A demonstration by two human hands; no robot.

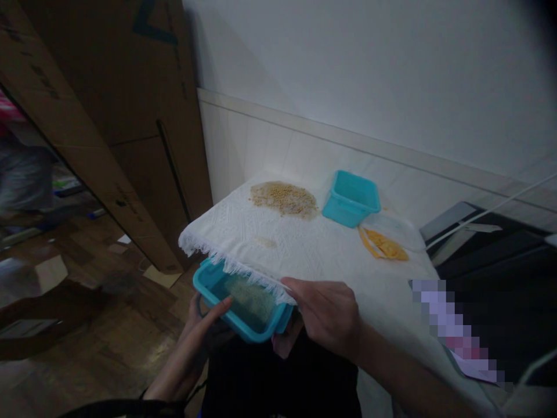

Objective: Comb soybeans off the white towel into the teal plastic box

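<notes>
My left hand grips a teal plastic tub from below and holds it under the table's near edge; pale fine grains lie inside it. My right hand rests closed on the fringed edge of a white tablecloth, fingers pinched against the fringe just above the tub. A small faint patch of grains sits on the cloth near the edge. Farther back lies a heap of tan beans or grains.
A second teal tub stands at the back of the table by the wall. Next to it are a clear lid and a yellow packet. Large cardboard sheets lean at the left over a wooden floor. A dark appliance is at the right.
</notes>
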